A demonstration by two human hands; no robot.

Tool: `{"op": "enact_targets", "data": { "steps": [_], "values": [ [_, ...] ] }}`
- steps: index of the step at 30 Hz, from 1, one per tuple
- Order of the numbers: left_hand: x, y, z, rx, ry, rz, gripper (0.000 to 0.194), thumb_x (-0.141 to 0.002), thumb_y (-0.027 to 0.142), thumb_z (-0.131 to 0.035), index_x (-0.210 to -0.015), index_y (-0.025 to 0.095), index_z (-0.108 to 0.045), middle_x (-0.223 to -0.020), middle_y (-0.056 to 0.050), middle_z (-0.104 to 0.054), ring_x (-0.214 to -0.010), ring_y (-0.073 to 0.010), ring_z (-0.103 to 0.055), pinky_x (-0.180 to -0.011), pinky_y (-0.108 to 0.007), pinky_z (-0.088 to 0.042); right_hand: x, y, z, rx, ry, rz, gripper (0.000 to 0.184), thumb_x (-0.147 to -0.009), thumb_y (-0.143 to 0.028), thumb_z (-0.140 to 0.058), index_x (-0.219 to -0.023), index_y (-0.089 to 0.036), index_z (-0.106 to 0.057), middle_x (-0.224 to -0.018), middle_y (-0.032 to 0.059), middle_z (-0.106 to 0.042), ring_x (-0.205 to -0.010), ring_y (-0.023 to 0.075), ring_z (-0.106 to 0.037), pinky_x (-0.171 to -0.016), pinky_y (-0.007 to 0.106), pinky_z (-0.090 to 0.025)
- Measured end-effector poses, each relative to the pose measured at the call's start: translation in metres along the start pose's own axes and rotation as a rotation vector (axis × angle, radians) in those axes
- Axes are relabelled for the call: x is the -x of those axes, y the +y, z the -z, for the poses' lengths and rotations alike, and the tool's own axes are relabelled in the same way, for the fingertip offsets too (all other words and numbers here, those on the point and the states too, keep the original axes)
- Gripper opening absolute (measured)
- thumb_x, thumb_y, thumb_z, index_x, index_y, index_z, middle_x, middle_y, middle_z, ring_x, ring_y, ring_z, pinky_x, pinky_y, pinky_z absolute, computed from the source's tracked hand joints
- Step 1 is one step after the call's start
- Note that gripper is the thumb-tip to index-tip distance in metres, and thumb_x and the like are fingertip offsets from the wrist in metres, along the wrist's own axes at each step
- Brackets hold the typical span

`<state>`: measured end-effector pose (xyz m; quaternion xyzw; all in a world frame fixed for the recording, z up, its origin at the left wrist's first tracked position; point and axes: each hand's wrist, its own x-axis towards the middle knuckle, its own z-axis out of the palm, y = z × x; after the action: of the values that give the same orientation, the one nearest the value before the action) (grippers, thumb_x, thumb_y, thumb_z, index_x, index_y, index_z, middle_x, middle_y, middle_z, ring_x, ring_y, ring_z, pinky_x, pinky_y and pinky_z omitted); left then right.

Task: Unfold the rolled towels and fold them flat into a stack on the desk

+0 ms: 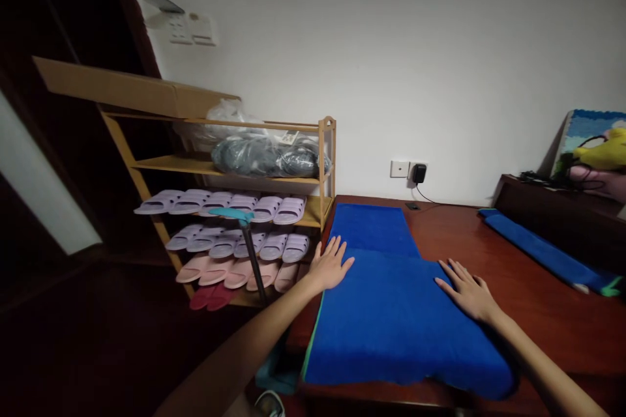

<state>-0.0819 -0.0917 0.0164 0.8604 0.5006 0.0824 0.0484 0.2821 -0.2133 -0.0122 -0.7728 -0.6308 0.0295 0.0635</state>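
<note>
Glossy reddish-brown wood makes up the desk (pixel 538 319); on its left, a pale wooden rack (pixel 327 169) holds ribbed lilac slippers (pixel 264 208) under crinkled clear plastic (pixel 259 156). The blue cloth (pixel 391 319) lies on the desk's left part, soft and matte with thin green edging, a narrower stretch toward the wall (pixel 362 45) and a wider one nearer. The left hand (pixel 331 266) rests palm down at its left edge, the right hand (pixel 467 293) at its right; each grip is wide, fingers spread, clasping nothing. The palms are hidden, the cloth's near edge is blurred, and whether its step is a fold or a second layer is hard to tell
</note>
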Motion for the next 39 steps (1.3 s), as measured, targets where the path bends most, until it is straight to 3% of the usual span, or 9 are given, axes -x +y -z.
{"op": "enact_targets", "data": {
  "steps": [10,17,21,23,27,31,36,39],
  "values": [
    [0.050,0.010,0.006,-0.076,0.049,-0.040,0.067,-0.094,0.057,-0.015,-0.144,0.016,-0.032,-0.152,-0.009,-0.021,-0.141,-0.0256,-0.012,-0.111,-0.054,-0.003,0.052,-0.005,0.001,-0.027,0.065,0.048,0.074,-0.083,-0.074,-0.022,-0.145,-0.035,-0.023,-0.152,0.0001,-0.018,-0.141,0.0225,-0.013,-0.110,0.051,-0.018],
    [0.075,0.009,0.008,-0.033,0.189,-0.165,0.051,-0.096,0.041,-0.032,-0.144,0.025,-0.030,-0.151,-0.007,-0.028,-0.140,-0.0243,-0.020,-0.109,-0.051,-0.015,0.074,-0.002,-0.002,-0.163,0.072,0.044,0.070,-0.083,-0.070,-0.029,-0.144,-0.036,-0.025,-0.152,-0.0006,-0.020,-0.140,0.0236,-0.015,-0.110,0.052,-0.016],
    [0.069,0.003,0.023,0.078,0.140,-0.215,0.034,-0.094,0.031,-0.040,-0.122,0.023,-0.057,-0.130,-0.007,-0.056,-0.124,-0.0234,-0.045,-0.101,-0.044,-0.030,0.064,0.017,-0.003,-0.382,0.096,0.048,0.059,-0.087,-0.063,-0.024,-0.139,-0.036,-0.037,-0.145,0.0002,-0.037,-0.135,0.0235,-0.031,-0.107,0.051,-0.021],
    [0.063,-0.001,0.032,0.135,0.118,-0.210,0.030,-0.094,0.030,-0.039,-0.111,0.023,-0.063,-0.116,-0.005,-0.064,-0.111,-0.0216,-0.054,-0.095,-0.040,-0.035,0.057,0.031,-0.008,-0.406,0.154,0.066,0.056,-0.086,-0.061,-0.027,-0.131,-0.033,-0.048,-0.139,0.0031,-0.046,-0.129,0.0253,-0.039,-0.105,0.050,-0.025],
    [0.050,-0.012,0.038,0.122,0.114,-0.186,0.029,-0.089,0.027,-0.052,-0.116,0.022,-0.060,-0.110,-0.006,-0.062,-0.107,-0.0239,-0.052,-0.092,-0.039,-0.035,0.048,0.053,-0.019,-0.299,0.309,0.035,0.050,-0.086,-0.056,-0.030,-0.120,-0.030,-0.055,-0.137,0.0066,-0.048,-0.127,0.0282,-0.041,-0.100,0.054,-0.027],
    [0.041,-0.020,0.036,0.136,0.083,-0.231,0.026,-0.083,0.022,-0.059,-0.109,0.023,-0.063,-0.103,-0.004,-0.061,-0.103,-0.0228,-0.052,-0.089,-0.036,-0.035,0.044,0.058,-0.016,-0.332,0.322,0.004,0.047,-0.081,-0.060,-0.038,-0.109,-0.027,-0.057,-0.122,0.0088,-0.059,-0.116,0.0295,-0.051,-0.093,0.052,-0.034],
    [0.029,-0.025,0.040,0.271,0.008,-0.174,0.015,-0.071,0.021,-0.067,-0.086,0.019,-0.066,-0.082,-0.001,-0.057,-0.084,-0.0193,-0.054,-0.077,-0.030,-0.038,0.045,0.049,0.006,-0.487,0.326,0.036,0.037,-0.073,-0.060,-0.048,-0.080,-0.024,-0.054,-0.089,0.0062,-0.066,-0.088,0.0259,-0.062,-0.076,0.039,-0.046],
    [0.026,-0.029,0.047,0.374,0.003,-0.159,0.012,-0.066,0.023,-0.069,-0.073,0.017,-0.061,-0.082,-0.001,-0.054,-0.081,-0.0178,-0.053,-0.073,-0.027,-0.040,0.050,0.043,0.018,-0.645,0.311,0.051,0.035,-0.073,-0.058,-0.052,-0.075,-0.023,-0.050,-0.070,0.0024,-0.063,-0.066,0.0187,-0.060,-0.062,0.029,-0.047]
  ]
}}
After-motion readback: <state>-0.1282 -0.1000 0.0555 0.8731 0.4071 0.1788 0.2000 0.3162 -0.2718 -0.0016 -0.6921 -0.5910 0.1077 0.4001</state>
